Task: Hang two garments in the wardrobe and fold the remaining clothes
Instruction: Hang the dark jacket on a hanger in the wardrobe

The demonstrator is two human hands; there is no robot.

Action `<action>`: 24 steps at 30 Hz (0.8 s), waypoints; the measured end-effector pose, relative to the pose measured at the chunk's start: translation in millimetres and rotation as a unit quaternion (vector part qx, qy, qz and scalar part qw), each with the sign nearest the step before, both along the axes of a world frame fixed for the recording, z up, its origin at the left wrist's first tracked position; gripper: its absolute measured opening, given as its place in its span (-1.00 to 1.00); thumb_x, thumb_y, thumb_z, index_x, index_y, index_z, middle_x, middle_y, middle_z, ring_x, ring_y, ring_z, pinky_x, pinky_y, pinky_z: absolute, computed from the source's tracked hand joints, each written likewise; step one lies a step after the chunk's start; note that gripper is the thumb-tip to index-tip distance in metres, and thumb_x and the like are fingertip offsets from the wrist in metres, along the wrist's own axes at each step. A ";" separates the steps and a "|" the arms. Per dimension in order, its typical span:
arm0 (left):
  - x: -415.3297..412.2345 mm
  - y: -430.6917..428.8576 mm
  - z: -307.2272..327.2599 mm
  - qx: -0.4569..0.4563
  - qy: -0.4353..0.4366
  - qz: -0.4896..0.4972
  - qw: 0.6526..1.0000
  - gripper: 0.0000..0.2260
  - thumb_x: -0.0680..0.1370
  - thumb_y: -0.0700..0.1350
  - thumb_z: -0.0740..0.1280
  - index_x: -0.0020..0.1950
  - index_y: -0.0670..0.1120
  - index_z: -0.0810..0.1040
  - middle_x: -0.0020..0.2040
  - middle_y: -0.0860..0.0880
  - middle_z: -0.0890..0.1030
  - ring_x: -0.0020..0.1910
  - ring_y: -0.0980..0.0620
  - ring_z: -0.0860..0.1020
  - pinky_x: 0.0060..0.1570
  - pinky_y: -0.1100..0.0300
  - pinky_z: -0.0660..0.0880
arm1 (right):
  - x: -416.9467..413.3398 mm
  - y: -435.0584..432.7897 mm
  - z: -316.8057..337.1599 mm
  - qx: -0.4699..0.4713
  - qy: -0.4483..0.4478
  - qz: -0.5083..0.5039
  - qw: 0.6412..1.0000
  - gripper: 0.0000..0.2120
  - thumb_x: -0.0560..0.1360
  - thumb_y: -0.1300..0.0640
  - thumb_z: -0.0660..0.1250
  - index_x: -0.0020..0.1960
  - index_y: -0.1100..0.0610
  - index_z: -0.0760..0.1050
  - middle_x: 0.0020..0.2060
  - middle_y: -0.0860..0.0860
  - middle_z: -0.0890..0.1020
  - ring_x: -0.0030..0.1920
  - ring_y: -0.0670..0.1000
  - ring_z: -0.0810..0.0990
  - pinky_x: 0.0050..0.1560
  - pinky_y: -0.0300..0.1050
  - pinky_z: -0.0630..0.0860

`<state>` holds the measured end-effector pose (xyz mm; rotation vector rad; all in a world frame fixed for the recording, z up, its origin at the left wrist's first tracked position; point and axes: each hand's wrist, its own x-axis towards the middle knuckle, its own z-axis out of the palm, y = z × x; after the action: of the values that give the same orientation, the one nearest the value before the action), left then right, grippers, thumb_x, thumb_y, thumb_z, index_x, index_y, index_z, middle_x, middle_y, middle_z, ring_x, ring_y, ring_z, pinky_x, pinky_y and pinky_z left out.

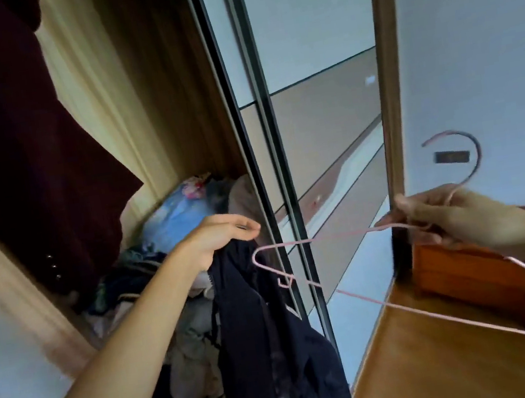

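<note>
My left hand [222, 235] pinches the top of a dark navy garment [275, 340], which hangs down in front of the open wardrobe. My right hand [444, 216] grips a thin pink wire hanger [364, 297] at the base of its hook. The hook curves up above the hand. One shoulder end of the hanger points left and nearly touches the garment's top edge. A pile of loose clothes [180, 296] lies inside the wardrobe behind the garment.
A dark maroon garment [17, 140] hangs at the upper left inside the wardrobe. The sliding mirrored door [311, 123] stands just right of the opening. A wooden box [473, 273] sits on the wooden floor below my right hand.
</note>
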<state>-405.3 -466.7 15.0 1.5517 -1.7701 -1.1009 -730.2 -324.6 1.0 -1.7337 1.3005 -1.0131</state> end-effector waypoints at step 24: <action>-95.3 133.4 -17.1 -0.404 -0.372 -0.157 0.821 -0.70 0.52 0.22 0.36 0.23 0.20 0.57 -0.03 0.11 0.58 0.04 0.03 0.55 -0.12 0.10 0.43 | 54.8 39.6 -83.0 -0.156 -0.254 -0.188 0.936 -0.56 0.67 -0.14 -0.05 0.31 0.07 0.44 -0.54 0.26 0.37 -0.51 0.05 0.36 -0.44 -0.18 0.29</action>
<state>-500.6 -333.3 -2.2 1.1898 -2.5741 0.2934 -675.4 -285.0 -82.0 -1.3145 1.1885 -1.8340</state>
